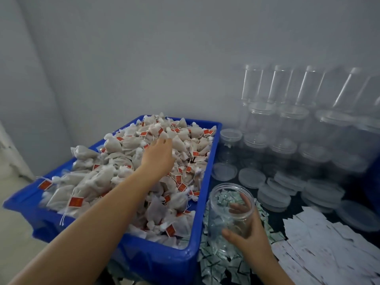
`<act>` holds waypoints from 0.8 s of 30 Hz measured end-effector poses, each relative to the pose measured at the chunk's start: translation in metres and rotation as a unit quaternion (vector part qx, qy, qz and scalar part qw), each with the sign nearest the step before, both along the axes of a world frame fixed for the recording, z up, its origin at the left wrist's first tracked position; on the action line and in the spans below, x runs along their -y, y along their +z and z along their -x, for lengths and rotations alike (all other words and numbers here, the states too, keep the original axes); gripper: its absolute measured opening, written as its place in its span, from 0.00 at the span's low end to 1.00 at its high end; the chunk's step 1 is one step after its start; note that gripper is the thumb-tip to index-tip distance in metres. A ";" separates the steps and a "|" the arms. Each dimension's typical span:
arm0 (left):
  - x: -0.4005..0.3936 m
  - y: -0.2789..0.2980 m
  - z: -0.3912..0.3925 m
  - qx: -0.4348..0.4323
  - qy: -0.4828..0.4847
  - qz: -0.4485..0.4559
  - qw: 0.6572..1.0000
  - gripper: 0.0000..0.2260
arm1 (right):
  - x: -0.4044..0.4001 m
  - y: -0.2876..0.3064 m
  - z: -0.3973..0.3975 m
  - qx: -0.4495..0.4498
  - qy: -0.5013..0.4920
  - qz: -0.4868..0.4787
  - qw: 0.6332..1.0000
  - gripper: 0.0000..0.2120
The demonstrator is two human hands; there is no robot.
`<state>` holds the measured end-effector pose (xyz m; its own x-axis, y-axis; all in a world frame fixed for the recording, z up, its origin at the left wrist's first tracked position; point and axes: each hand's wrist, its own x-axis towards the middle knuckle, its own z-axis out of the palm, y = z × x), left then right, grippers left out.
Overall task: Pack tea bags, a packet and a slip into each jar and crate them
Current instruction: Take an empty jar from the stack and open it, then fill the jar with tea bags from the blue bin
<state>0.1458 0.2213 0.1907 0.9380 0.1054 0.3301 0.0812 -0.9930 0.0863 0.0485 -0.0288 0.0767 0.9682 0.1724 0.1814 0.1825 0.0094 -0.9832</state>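
Left hand (159, 153) lies open on red-tagged tea bags (123, 161), frame centre; right hand (246, 233) grips a clear jar (230, 210); tag print seems unreadable.

dim, flat, bluish light with soft shadows; overall soft focus, wide-angle stretch at edges, stacked jars (287, 120) blurred.

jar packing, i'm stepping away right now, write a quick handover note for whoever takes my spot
Left hand: reaching over the tea bags in the blue crate; whether it has a grip on one cannot be told.
Right hand: holds the open clear jar above the small packets.
Slips lie to the right.
Done: jar picked up, looks empty.
Left: tea bags, packet, slip, then crating.
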 end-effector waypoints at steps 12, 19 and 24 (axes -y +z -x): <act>-0.028 -0.034 -0.021 -0.038 0.082 -0.058 0.994 0.20 | -0.011 -0.021 0.002 0.039 -0.025 0.012 0.999 0.47; -0.029 -0.033 -0.020 0.053 0.073 0.012 0.996 0.06 | -0.011 -0.024 0.005 0.038 -0.031 0.012 0.999 0.48; -0.022 0.003 -0.015 0.124 -0.019 0.113 0.986 0.08 | -0.009 -0.023 0.004 0.046 -0.031 0.018 0.998 0.47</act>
